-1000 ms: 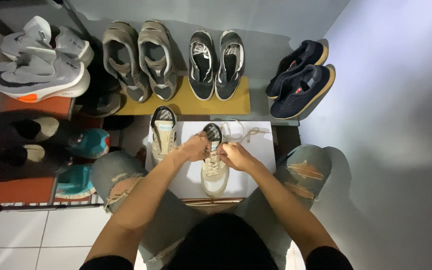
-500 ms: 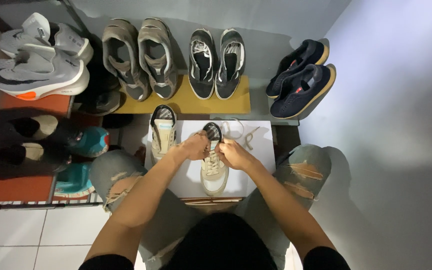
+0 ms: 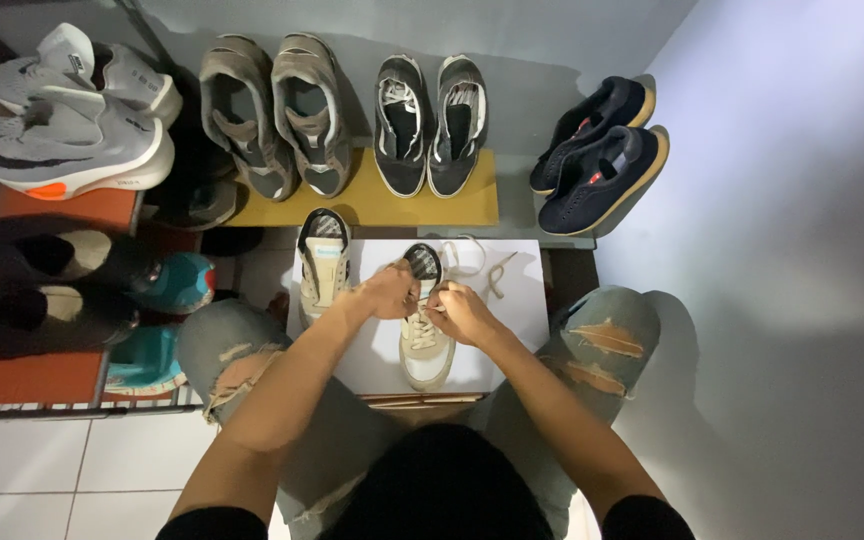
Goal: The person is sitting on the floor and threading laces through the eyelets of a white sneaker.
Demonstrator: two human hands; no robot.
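Observation:
A beige sneaker lies on a white board between my knees. My left hand and my right hand meet over its upper part, each pinching its cream laces. A loose lace end trails onto the board to the right. The matching beige sneaker stands just left of my left hand, untouched.
Behind the board, a yellow shelf carries grey-brown sneakers and black sneakers. Navy shoes sit at the right by the wall. A rack at the left holds white runners, dark shoes and teal shoes.
Both hands stay on the laces of the same sneaker, shifting only slightly. The view has drifted a little.

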